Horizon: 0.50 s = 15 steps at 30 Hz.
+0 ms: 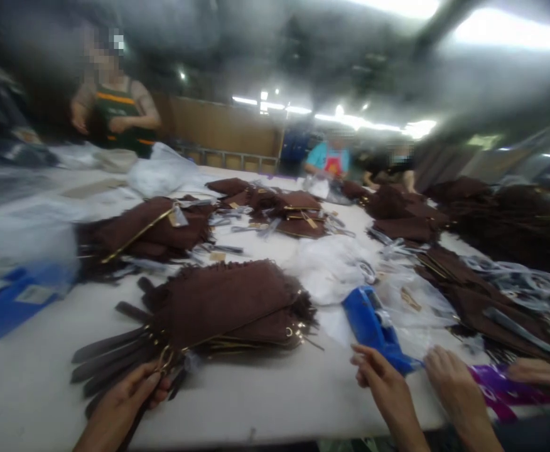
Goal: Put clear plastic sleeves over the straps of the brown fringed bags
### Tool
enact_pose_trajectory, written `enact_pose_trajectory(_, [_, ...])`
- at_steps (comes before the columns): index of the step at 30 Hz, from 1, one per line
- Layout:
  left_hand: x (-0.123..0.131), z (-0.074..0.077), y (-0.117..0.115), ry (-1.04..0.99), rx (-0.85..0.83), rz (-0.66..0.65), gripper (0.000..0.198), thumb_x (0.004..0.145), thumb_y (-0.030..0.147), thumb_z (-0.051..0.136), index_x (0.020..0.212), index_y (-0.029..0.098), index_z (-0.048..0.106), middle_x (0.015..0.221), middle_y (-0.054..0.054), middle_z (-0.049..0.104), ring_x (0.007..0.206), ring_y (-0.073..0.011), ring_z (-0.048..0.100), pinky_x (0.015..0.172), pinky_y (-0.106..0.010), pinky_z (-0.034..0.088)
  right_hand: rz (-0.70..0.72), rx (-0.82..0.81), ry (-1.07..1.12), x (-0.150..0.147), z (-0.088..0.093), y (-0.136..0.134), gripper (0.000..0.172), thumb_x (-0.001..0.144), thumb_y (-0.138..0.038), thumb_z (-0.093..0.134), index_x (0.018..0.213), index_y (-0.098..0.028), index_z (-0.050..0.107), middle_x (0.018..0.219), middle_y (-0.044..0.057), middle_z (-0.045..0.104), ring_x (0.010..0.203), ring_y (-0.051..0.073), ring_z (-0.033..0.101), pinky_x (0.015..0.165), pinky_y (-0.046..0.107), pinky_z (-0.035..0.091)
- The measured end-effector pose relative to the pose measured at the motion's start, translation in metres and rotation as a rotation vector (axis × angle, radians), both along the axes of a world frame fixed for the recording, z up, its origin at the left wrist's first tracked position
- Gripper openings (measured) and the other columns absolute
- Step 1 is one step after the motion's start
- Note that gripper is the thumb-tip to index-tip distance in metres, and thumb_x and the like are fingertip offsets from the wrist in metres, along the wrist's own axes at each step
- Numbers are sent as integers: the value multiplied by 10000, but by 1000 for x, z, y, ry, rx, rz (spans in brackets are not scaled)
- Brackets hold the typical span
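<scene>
My left hand (131, 394) is closed on a dark brown strap, a gold clasp (164, 359) showing at the fingertips. Right beside it lies a stack of brown fringed pouches (228, 298) with gold zips, its dark straps (110, 351) spread out to the left. Above the table's near edge, my right hand (390, 392) has its fingers loosely bent and apart, with nothing visible in them. Just beyond that hand stands a blue tape dispenser (373, 320).
A co-worker's hands (458, 389) are close at my right, by a purple plastic bag (505, 386). More brown pouches (147, 229) lie across the white table (39, 402). Clear plastic bags (411, 295) lie past the dispenser. Another blue dispenser (21, 298) stands left. Several people work farther back.
</scene>
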<state>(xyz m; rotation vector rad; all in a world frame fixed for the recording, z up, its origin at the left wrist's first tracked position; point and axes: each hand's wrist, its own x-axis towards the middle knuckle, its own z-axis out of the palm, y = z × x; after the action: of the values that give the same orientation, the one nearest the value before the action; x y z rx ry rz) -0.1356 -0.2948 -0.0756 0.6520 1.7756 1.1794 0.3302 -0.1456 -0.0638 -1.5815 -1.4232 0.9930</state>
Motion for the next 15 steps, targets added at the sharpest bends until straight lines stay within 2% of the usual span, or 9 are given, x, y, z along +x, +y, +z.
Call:
enact_pose_trajectory(2, [-3, 2, -1, -41, 16, -27, 570, 554, 642, 749, 909, 199, 693, 754, -45, 731, 691, -239, 663, 616, -295, 526, 23, 2, 8, -10, -1, 2, 434, 774, -516, 611, 1047, -180, 648, 745, 29, 660, 553, 146, 566, 542, 273, 490])
enact_pose_trajectory(7, [-6, 0, -4, -40, 19, 1, 558, 581, 615, 752, 939, 191, 692, 789, -49, 739, 726, -240, 670, 640, -287, 528, 49, -12, 14, -16, -4, -1, 453, 763, -533, 616, 1046, -180, 652, 757, 34, 673, 553, 151, 575, 542, 281, 493])
enact_pose_trajectory(12, [5, 14, 0, -3, 77, 8, 467, 687, 535, 701, 966, 160, 682, 835, -63, 737, 755, -230, 674, 734, -313, 533, 20, -97, 23, -3, -27, -4, 568, 700, -588, 647, 1101, -186, 638, 850, 72, 708, 594, 181, 607, 575, 317, 524])
enact_pose_trajectory(15, [4, 14, 1, 10, 81, -13, 448, 726, 515, 671, 982, 147, 670, 835, -71, 735, 743, -227, 671, 722, -320, 532, 9, -131, 17, 2, -35, -6, 591, 675, -596, 661, 1100, -185, 639, 857, 76, 712, 599, 191, 617, 578, 326, 530])
